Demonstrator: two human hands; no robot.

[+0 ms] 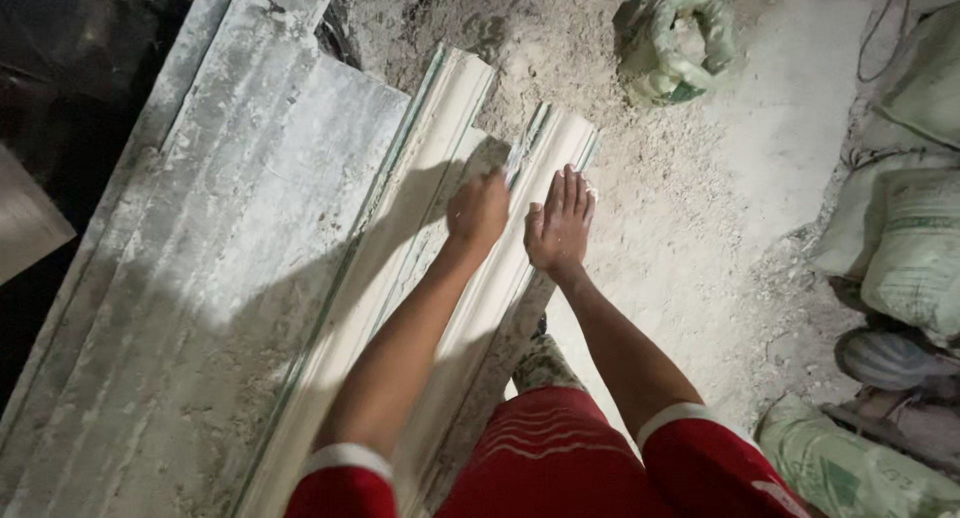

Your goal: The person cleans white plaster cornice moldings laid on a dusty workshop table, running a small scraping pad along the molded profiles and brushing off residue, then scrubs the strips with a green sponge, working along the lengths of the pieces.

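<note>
I keep my right hand spread flat on the moulding strip at frame centre while my fisted left hand drags its scraper evenly.

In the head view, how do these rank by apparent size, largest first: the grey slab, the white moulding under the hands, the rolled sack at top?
1. grey slab, by far.
2. white moulding, long but narrower.
3. rolled sack, smallest; it lies farther from the camera, so its true size is unsure.

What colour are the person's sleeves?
Red with white cuffs, seen in the head view.
</note>
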